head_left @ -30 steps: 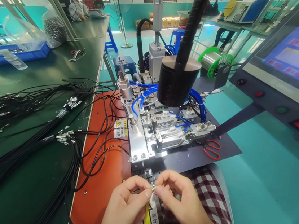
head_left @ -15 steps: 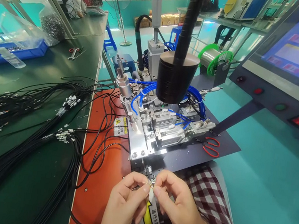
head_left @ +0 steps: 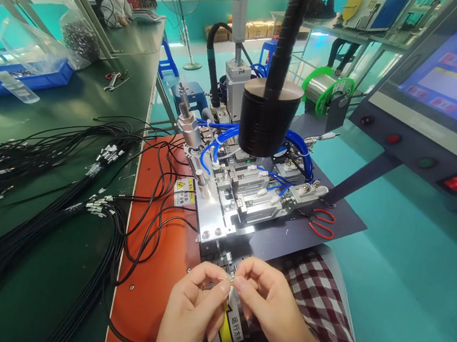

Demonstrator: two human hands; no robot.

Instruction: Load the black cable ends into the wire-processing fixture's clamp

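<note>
My left hand (head_left: pixel 190 313) and my right hand (head_left: pixel 272 304) meet at the bottom middle, fingertips pinched together on a tiny metal terminal (head_left: pixel 231 280) at the end of a thin black wire (head_left: pixel 128 339). The wire runs down and left from my left hand across the orange mat (head_left: pixel 147 288). Both hands hover just in front of the metal fixture (head_left: pixel 232 205) with blue air tubes, under a black cylindrical head (head_left: pixel 269 118).
Bundles of black wires with metal ends (head_left: pixel 44 181) lie on the green bench at left. Red-handled scissors (head_left: pixel 319 222) rest on the dark plate right of the fixture. A blue tray (head_left: pixel 23 81) sits far left, a control panel with screen (head_left: pixel 448 109) at right.
Both hands have stayed pinched on the terminal, shifting slightly up and left in view. The camera has tilted a little.
</note>
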